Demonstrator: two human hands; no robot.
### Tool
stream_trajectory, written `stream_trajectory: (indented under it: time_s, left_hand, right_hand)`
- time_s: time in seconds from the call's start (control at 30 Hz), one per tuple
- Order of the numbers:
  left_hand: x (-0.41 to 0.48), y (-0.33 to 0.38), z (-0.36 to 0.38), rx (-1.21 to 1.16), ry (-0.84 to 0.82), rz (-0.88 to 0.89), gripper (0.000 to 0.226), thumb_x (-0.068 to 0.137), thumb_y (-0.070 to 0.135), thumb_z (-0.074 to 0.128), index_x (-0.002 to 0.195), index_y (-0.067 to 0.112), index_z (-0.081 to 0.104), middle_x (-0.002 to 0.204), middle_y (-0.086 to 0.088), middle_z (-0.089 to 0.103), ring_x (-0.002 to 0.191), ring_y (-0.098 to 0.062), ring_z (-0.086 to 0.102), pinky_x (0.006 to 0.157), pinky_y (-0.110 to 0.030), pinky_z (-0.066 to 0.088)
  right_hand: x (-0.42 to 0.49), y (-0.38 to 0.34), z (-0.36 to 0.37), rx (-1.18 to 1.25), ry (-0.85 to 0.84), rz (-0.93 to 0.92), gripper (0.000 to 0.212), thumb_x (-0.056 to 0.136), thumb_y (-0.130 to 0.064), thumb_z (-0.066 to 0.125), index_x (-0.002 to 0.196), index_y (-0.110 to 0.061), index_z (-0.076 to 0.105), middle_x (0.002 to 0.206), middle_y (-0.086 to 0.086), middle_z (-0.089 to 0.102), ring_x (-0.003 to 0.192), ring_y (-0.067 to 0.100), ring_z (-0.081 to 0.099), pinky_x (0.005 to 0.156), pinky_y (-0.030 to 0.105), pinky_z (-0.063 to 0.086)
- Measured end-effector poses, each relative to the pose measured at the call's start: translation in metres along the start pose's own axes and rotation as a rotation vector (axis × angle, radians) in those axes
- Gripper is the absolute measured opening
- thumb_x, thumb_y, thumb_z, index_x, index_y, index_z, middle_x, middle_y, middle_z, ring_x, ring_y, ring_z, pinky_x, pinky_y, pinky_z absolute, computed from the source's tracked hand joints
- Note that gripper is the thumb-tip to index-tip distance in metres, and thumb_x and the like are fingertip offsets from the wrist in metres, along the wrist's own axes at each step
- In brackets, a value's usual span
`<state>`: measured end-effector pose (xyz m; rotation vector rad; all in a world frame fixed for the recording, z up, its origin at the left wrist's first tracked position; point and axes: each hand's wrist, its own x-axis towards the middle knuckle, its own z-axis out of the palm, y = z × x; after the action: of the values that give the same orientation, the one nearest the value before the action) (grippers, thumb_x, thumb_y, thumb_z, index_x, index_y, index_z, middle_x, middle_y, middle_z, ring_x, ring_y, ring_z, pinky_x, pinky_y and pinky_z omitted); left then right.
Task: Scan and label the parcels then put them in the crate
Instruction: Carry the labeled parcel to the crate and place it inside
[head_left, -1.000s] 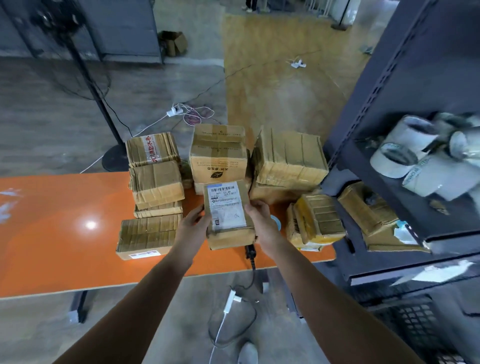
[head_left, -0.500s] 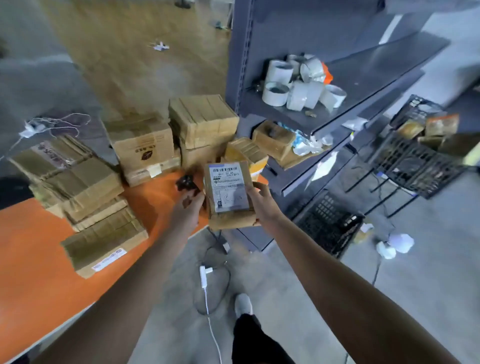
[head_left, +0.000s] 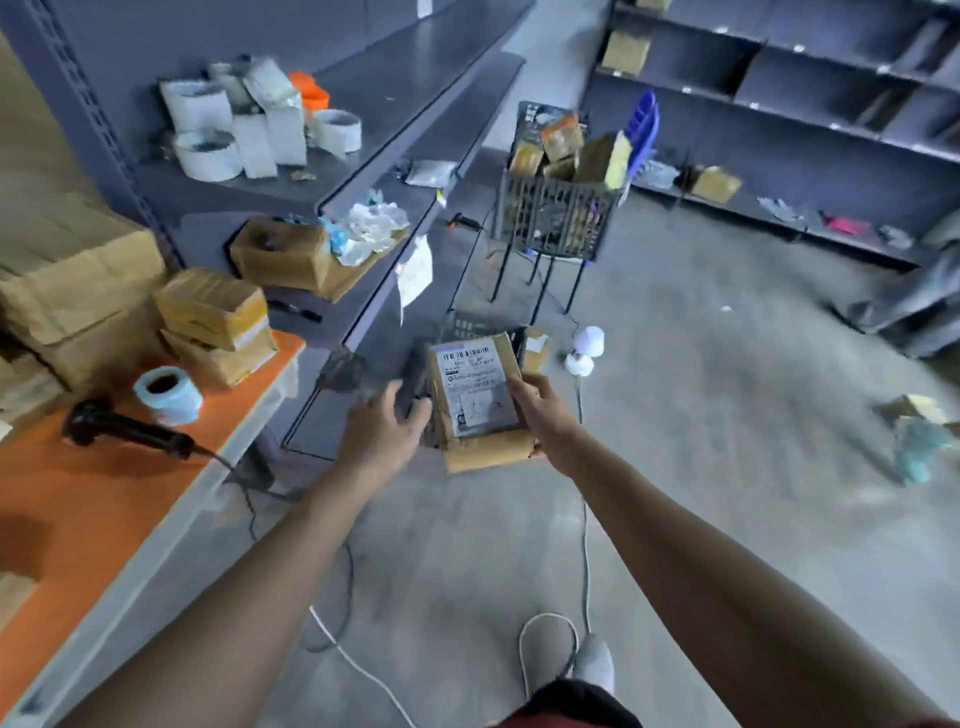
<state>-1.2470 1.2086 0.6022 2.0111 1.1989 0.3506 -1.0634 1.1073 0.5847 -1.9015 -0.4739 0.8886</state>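
Fingers (head_left: 521, 389) round flat cardboard parcel (head_left: 475, 402)

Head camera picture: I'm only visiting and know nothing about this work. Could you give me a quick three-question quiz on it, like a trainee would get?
1. True or false: the parcel with the printed label already lies in the crate.
2. Fill in: the right hand grips the ____.
3. Where does the black scanner lie? A) on the orange table B) in the crate C) in the right hand

Key: 1 false, the parcel is held in the air, short of the crate; 2 parcel; 3 A.
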Motion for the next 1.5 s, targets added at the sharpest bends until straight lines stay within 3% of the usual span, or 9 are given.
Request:
stream_trajectory:
  time_s: [0.13,0.3,0.43,0.67,1.03,1.2,1.33,1.43,1.5]
  left_hand:
    - [0.020,0.052,0.061,0.235,-0.059,0.091,0.069,0.092,0.057,0.046,0.148,0.020,0.032,0.146,-0.015,0.036,0.134,-0.034,0.033,0.108,-0.045,0.034]
    - [0.038,0.134,0.167,0.475,-0.076,0.175,0.075,0.090,0.068,0.034,0.152,0.027,0.019,0.156,-0.007,0.019,0.143,-0.030,0.014,0.114,-0.050,0.023]
    - [0.047,0.209,0.247,0.565,-0.110,0.158,0.075,0.091,0.070,0.027,0.153,0.030,0.015,0.159,-0.004,0.014,0.145,-0.029,0.010,0.116,-0.049,0.020]
    - [0.067,0.300,0.318,0.606,-0.121,0.123,0.073,0.092,0.069,0.026,0.153,0.032,0.012,0.160,-0.004,0.011,0.146,-0.028,0.007,0.115,-0.050,0.020]
    - [0.183,0.309,0.345,0.553,-0.091,-0.027,0.075,0.092,0.070,0.025,0.153,0.029,0.011,0.160,-0.004,0.010,0.147,-0.028,0.007,0.114,-0.052,0.020]
    - [0.279,0.280,0.341,0.469,-0.033,-0.154,0.075,0.091,0.070,0.023,0.153,0.030,0.012,0.160,-0.006,0.012,0.146,-0.031,0.010,0.114,-0.054,0.022]
    - [0.347,0.255,0.326,0.406,-0.001,-0.267,0.075,0.091,0.069,0.025,0.153,0.028,0.015,0.159,-0.008,0.014,0.145,-0.033,0.012,0.115,-0.053,0.022]
    - [0.384,0.234,0.310,0.376,0.050,-0.353,0.074,0.092,0.068,0.027,0.153,0.027,0.017,0.158,-0.008,0.016,0.144,-0.033,0.014,0.112,-0.053,0.026]
    - [0.403,0.221,0.300,0.355,0.071,-0.426,0.074,0.092,0.068,0.027,0.152,0.027,0.018,0.158,-0.009,0.016,0.144,-0.034,0.014,0.112,-0.053,0.027]
  right_hand:
    - [0.014,0.026,-0.083,0.005,0.080,0.018,0.048,0.097,-0.053,0.051,0.134,-0.022,0.046,0.121,0.008,0.059,0.108,0.025,0.058,0.090,0.043,0.050]
    - [0.047,0.063,-0.212,0.039,0.153,0.016,0.045,0.097,-0.050,0.053,0.130,-0.022,0.050,0.121,0.008,0.061,0.102,0.023,0.060,0.080,0.039,0.052]
    - [0.076,0.090,-0.320,0.025,0.164,0.050,0.040,0.097,-0.051,0.051,0.129,-0.027,0.051,0.122,0.006,0.060,0.099,0.022,0.059,0.056,0.026,0.042]
    - [0.126,0.095,-0.427,-0.039,0.117,0.030,0.040,0.097,-0.051,0.050,0.129,-0.027,0.050,0.120,0.009,0.061,0.098,0.024,0.059,0.055,0.027,0.043]
    - [0.267,0.061,-0.437,-0.132,-0.030,0.019,0.039,0.094,-0.056,0.053,0.123,-0.032,0.051,0.116,0.008,0.066,0.102,0.025,0.063,0.077,0.034,0.050]
    - [0.376,0.019,-0.399,-0.248,-0.120,-0.015,0.053,0.068,-0.078,0.052,0.107,-0.042,0.053,0.114,0.004,0.067,0.102,0.025,0.065,0.092,0.048,0.054]
    - [0.459,-0.022,-0.354,-0.342,-0.206,-0.063,0.040,0.094,-0.056,0.053,0.123,-0.029,0.053,0.113,0.006,0.065,0.101,0.025,0.064,0.089,0.040,0.054]
    - [0.506,-0.047,-0.319,-0.425,-0.287,-0.119,0.030,0.097,-0.053,0.050,0.117,-0.031,0.053,0.115,0.007,0.063,0.104,0.024,0.061,0.088,0.032,0.048]
    - [0.534,-0.058,-0.296,-0.487,-0.348,-0.132,0.038,0.097,-0.056,0.048,0.124,-0.029,0.052,0.120,0.009,0.062,0.109,0.027,0.059,0.091,0.034,0.047]
